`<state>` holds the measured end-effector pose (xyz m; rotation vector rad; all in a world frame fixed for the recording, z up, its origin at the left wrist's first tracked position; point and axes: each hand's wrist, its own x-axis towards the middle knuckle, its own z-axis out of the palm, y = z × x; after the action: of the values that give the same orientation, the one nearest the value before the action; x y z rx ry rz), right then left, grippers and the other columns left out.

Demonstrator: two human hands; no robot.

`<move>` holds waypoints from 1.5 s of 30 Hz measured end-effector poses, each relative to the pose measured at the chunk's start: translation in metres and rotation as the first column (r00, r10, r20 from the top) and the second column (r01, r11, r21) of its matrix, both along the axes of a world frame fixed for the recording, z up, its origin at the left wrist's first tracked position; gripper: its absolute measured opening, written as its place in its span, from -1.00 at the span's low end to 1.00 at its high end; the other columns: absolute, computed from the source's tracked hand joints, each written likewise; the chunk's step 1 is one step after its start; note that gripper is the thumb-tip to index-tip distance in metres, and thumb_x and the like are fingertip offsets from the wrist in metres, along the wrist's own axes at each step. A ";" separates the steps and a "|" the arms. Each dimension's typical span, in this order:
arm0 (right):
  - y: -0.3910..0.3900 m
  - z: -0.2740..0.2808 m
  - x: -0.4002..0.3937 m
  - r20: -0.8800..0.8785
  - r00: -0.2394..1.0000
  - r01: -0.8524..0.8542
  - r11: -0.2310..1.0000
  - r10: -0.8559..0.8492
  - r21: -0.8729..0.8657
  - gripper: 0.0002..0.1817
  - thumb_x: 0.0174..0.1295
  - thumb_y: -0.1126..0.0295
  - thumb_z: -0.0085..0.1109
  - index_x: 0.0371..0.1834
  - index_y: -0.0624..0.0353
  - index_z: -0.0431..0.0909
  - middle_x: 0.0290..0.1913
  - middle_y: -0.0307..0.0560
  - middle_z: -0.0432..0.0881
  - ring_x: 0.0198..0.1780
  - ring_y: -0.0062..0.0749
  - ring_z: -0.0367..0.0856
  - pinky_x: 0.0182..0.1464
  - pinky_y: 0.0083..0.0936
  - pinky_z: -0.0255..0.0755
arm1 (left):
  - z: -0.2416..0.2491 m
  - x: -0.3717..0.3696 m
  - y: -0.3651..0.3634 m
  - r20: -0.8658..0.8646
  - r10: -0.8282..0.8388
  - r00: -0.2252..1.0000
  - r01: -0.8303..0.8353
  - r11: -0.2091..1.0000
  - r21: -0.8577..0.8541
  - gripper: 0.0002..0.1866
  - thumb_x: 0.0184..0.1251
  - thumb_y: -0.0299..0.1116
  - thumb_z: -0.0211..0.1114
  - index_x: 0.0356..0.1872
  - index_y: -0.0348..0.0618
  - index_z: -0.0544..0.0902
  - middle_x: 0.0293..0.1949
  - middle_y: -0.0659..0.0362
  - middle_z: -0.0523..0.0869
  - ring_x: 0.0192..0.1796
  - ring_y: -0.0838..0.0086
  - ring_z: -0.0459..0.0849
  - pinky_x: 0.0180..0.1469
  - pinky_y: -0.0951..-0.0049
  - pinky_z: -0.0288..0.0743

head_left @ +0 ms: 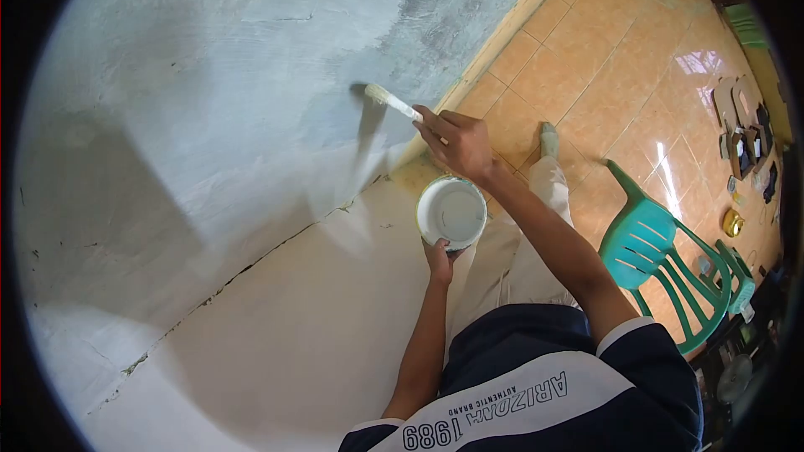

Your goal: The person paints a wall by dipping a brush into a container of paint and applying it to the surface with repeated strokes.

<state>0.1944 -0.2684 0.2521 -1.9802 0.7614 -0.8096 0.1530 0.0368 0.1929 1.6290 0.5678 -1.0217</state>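
My right hand [459,144] grips a paintbrush [392,102] by its handle, and the bristles press against the pale grey wall [209,100]. Just below it, my left hand [439,258] holds a small white paint pot [452,213] from underneath, with whitish paint inside. The brush tip sits at the edge of a darker, rough grey patch [444,17] of the wall. My light trouser leg and foot [548,144] stand on the floor beside the wall's base.
A long crack [251,264] runs diagonally across the wall between the grey part and a whiter part. The floor has orange tiles [620,59]. A green plastic chair [662,251] stands to my right. Cardboard pieces and small items [745,130] lie farther right.
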 end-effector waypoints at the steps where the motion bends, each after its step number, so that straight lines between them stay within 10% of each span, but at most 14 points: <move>1: 0.002 0.001 -0.001 0.012 1.000 0.014 0.998 -0.013 -0.060 -0.75 0.31 0.30 0.37 0.04 -0.01 0.76 -0.52 -0.18 0.63 -0.55 -0.28 0.64 -0.55 -0.31 0.47 | 0.001 0.000 -0.001 -0.007 -0.010 1.000 0.010 1.000 -0.004 -0.18 0.09 -0.54 0.10 0.51 -0.10 0.18 0.32 -0.11 0.47 0.20 -0.05 0.71 0.04 -0.04 0.86; 13: -0.005 -0.125 0.015 -0.505 0.860 -0.112 0.992 0.066 -0.060 -0.87 0.30 0.33 0.22 -0.32 0.13 0.66 -0.47 0.05 0.71 -0.44 0.07 0.72 -0.47 -0.06 0.55 | 0.003 -0.002 -0.008 -0.020 0.018 1.000 -0.018 1.000 -0.001 -0.18 0.14 -0.53 0.15 0.51 0.02 0.17 0.30 -0.03 0.50 0.18 0.03 0.72 0.04 0.02 0.84; 24: -0.001 -0.007 0.000 0.077 0.994 0.084 0.992 -0.077 -0.092 -0.68 0.34 0.33 0.39 0.15 -0.01 0.73 -0.53 -0.20 0.63 -0.57 -0.31 0.60 -0.54 -0.35 0.48 | -0.001 -0.007 -0.004 -0.007 0.037 0.999 -0.037 0.999 0.016 -0.20 0.12 -0.54 0.13 0.50 -0.03 0.19 0.29 -0.06 0.49 0.17 0.01 0.73 -0.01 0.03 0.88; 35: -0.019 -0.098 0.005 -0.414 0.906 -0.064 0.995 0.088 0.071 -0.82 0.34 0.28 0.29 -0.35 0.12 0.62 -0.45 0.05 0.73 -0.39 0.10 0.74 -0.40 -0.02 0.58 | -0.003 -0.009 -0.004 0.018 0.033 0.999 -0.034 0.999 0.004 -0.20 0.14 -0.54 0.11 0.51 -0.01 0.18 0.30 -0.06 0.49 0.15 0.05 0.74 0.00 0.03 0.87; 41: -0.021 -0.006 -0.007 -0.104 0.990 -0.080 0.990 0.092 0.114 -0.71 0.38 0.22 0.27 -0.39 0.23 0.65 -0.49 0.15 0.68 -0.46 0.13 0.70 -0.37 -0.13 0.57 | -0.002 -0.010 -0.003 0.013 0.011 1.000 -0.011 1.000 -0.012 -0.22 0.16 -0.55 0.11 0.50 -0.05 0.19 0.29 -0.07 0.50 0.17 0.03 0.74 0.02 0.02 0.87; 45: -0.025 0.068 -0.014 0.094 0.995 -0.064 0.934 0.033 0.351 -0.68 0.44 0.20 0.32 -0.16 0.30 0.76 -0.68 -0.02 0.45 -0.65 -0.32 0.45 -0.51 -0.32 0.35 | 0.002 -0.009 -0.006 0.006 0.006 1.000 -0.006 1.000 -0.006 -0.23 0.15 -0.54 0.11 0.49 -0.08 0.20 0.31 -0.08 0.49 0.20 0.01 0.72 0.04 0.01 0.86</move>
<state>0.1803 -0.2930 0.3200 -1.6247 0.7461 -0.6716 0.1439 0.0313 0.1952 1.6241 0.5648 -1.0128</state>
